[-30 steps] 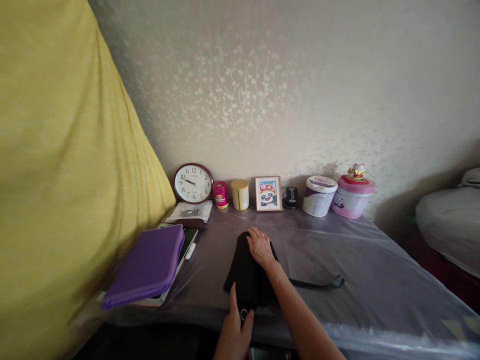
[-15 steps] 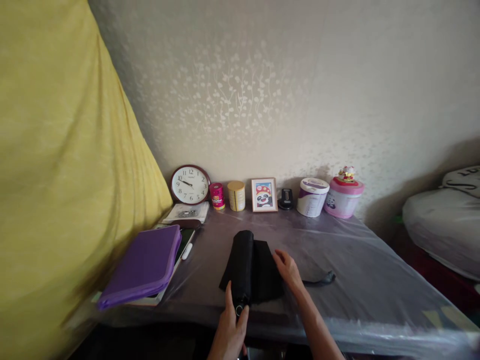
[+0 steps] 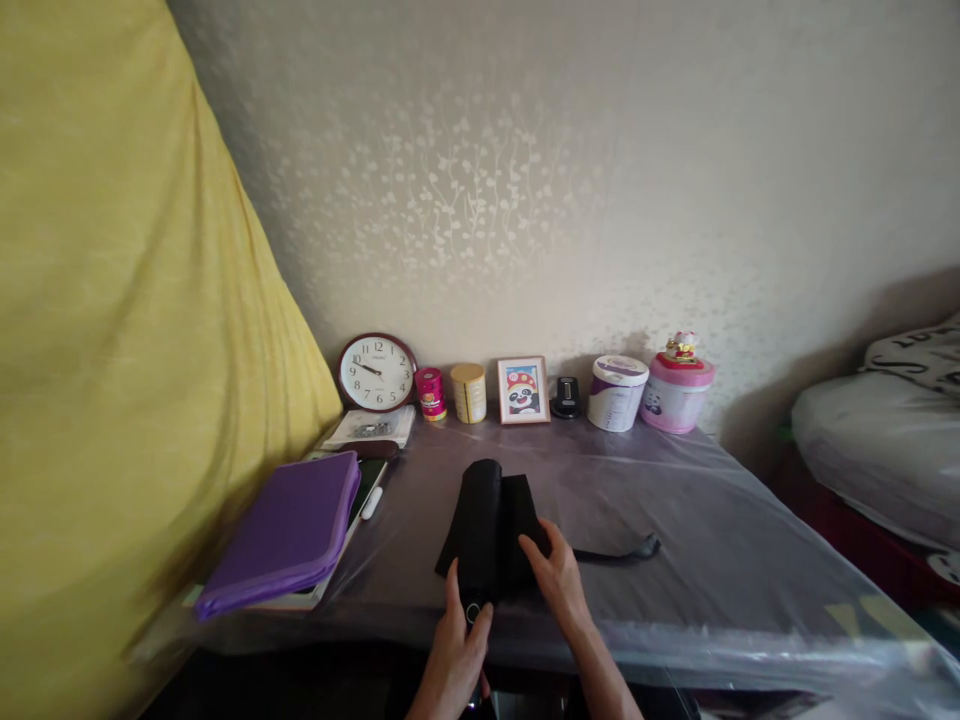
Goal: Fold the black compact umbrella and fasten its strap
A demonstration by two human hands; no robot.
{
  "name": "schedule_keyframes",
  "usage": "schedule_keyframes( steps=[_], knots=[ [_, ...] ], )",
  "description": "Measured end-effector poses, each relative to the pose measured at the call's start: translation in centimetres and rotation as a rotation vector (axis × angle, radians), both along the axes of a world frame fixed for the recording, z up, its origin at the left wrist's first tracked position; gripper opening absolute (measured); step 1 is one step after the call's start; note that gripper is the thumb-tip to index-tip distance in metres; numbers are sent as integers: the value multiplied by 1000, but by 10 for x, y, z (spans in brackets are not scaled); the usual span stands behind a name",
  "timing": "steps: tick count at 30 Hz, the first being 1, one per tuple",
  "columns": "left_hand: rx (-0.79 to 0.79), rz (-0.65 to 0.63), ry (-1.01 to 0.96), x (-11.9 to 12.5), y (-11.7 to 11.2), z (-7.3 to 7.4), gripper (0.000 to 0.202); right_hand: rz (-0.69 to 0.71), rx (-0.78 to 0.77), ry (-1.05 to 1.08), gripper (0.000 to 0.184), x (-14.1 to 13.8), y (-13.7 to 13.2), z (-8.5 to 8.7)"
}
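A black folding umbrella point(image 3: 480, 520) lies on the covered table, its far end pointing toward the wall. Its canopy cloth is loosely folded, with flat flaps spread on both sides and a dark strap point(image 3: 619, 553) trailing off to the right. My left hand point(image 3: 456, 640) is wrapped round the handle end at the table's near edge, thumb beside the round button. At the right flap, my right hand point(image 3: 556, 575) has its thumb on top of the cloth and its fingers at the outer edge, holding it. The fingers' undersides are hidden.
A purple zip folder point(image 3: 281, 525) rests on papers at the left, near a yellow curtain point(image 3: 150, 350). Along the wall stand a clock point(image 3: 377, 372), two tins, a framed panda picture point(image 3: 523, 390) and two tubs. Bedding point(image 3: 877, 430) lies off to the right.
My right hand has moved left and closed in on the umbrella's right flap, drawing the flap slightly inward. The left hand keeps its hold on the handle. The view has shifted slightly.
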State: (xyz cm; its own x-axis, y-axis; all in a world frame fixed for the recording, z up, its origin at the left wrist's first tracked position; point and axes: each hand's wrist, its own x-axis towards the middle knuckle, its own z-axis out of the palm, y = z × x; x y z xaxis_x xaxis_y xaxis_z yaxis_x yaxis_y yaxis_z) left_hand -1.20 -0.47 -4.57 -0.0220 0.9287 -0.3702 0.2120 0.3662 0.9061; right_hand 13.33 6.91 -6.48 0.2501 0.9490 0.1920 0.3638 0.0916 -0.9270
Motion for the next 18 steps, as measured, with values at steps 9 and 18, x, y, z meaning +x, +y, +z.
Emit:
schedule_keyframes(
  steps=[9,18],
  knots=[
    [147,54,5,-2,5,-29,73,43,109,-168,35,-48,-10,18],
    [143,10,32,-6,7,-32,84,153,103,-396,30,-72,-7,24]
  ],
)
